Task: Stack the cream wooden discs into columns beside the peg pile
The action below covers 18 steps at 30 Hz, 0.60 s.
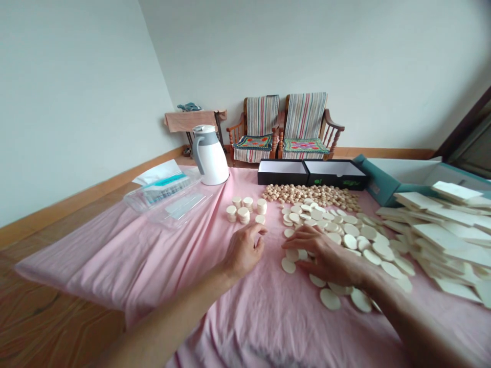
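"What's on your feed?"

"A pink cloth [268, 301] with a scatter of loose discs [369, 233] on it. My right hand [326, 253] spreads over several; my left hand [243, 250] curls near the small stacks [243, 214], and I can't tell if it pinches anything."

"Which step?"

"Gathering discs for stacking, I'd judge. The next move calls for a light pinch that lifts only what I want."
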Motion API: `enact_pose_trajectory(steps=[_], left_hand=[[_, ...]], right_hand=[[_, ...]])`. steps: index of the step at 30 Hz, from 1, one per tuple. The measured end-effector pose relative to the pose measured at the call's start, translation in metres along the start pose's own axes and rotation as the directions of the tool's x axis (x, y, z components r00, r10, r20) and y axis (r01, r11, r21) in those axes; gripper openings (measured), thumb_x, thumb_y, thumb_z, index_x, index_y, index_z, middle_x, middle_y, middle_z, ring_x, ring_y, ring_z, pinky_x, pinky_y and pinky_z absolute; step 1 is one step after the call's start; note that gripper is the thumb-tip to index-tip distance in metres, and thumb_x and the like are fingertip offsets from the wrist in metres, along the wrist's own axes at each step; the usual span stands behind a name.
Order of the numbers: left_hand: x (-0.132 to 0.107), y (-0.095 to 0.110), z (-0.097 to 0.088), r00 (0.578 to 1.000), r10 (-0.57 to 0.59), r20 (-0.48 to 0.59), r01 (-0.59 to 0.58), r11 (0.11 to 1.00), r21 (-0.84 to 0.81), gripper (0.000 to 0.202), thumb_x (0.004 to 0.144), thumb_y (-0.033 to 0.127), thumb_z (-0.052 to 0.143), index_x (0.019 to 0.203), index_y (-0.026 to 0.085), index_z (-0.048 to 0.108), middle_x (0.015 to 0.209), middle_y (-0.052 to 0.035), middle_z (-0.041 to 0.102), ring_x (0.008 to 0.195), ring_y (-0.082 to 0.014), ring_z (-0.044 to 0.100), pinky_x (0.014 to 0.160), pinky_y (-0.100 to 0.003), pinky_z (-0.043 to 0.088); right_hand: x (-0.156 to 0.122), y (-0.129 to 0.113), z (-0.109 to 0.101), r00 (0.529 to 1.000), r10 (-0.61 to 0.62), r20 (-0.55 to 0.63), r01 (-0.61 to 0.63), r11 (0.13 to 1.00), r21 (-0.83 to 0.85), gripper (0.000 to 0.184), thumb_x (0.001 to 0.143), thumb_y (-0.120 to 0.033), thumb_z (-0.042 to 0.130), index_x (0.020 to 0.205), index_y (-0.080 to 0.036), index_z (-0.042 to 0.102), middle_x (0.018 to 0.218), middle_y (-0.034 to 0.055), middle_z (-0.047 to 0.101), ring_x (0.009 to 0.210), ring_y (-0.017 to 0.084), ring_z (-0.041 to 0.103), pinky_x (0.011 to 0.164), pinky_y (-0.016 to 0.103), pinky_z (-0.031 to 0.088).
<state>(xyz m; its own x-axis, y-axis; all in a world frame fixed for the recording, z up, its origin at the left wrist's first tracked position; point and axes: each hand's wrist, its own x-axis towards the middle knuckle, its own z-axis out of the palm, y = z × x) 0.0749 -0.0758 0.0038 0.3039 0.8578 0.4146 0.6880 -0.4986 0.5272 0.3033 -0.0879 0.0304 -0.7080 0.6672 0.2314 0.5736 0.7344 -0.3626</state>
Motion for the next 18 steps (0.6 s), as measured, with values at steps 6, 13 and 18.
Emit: enact_pose_trajectory(steps=[6, 13, 18], left_hand=[[-0.001, -0.013, 0.002, 0.997, -0.074, 0.022, 0.075, 0.996, -0.055, 0.017, 0.076, 0.007, 0.05, 0.083, 0.017, 0.062, 0.082, -0.0029, 0.068, 0.066, -0.0121, 0.061, 0.059, -0.02, 0.042], [0.008, -0.023, 0.004, 0.989, -0.148, 0.011, 0.147, 0.973, -0.175, 0.017, 0.071, 0.005, 0.049, 0.078, 0.015, 0.062, 0.073, -0.0003, 0.066, 0.055, -0.009, 0.056, 0.054, -0.019, 0.038], [0.013, -0.029, 0.001, 0.98, -0.197, -0.009, 0.189, 0.95, -0.247, 0.016, 0.067, 0.003, 0.044, 0.063, 0.015, 0.055, 0.061, 0.0016, 0.059, 0.054, -0.0096, 0.054, 0.052, -0.018, 0.036]], right_hand=[[0.001, -0.005, 0.004, 0.999, 0.022, 0.026, -0.021, 0.999, -0.035, 0.02, 0.079, -0.017, 0.059, 0.097, -0.025, 0.065, 0.097, 0.0032, 0.066, 0.096, 0.021, 0.053, 0.09, 0.04, 0.036], [0.03, 0.003, 0.013, 0.946, 0.231, -0.225, -0.208, 0.97, 0.122, 0.025, 0.075, -0.017, 0.06, 0.1, -0.018, 0.062, 0.094, 0.0056, 0.062, 0.082, 0.016, 0.057, 0.072, 0.028, 0.043], [0.079, 0.01, 0.028, 0.907, 0.282, -0.314, -0.267, 0.959, 0.09, 0.02, 0.07, -0.018, 0.065, 0.09, -0.016, 0.062, 0.085, 0.0046, 0.059, 0.075, 0.015, 0.055, 0.068, 0.027, 0.043]])
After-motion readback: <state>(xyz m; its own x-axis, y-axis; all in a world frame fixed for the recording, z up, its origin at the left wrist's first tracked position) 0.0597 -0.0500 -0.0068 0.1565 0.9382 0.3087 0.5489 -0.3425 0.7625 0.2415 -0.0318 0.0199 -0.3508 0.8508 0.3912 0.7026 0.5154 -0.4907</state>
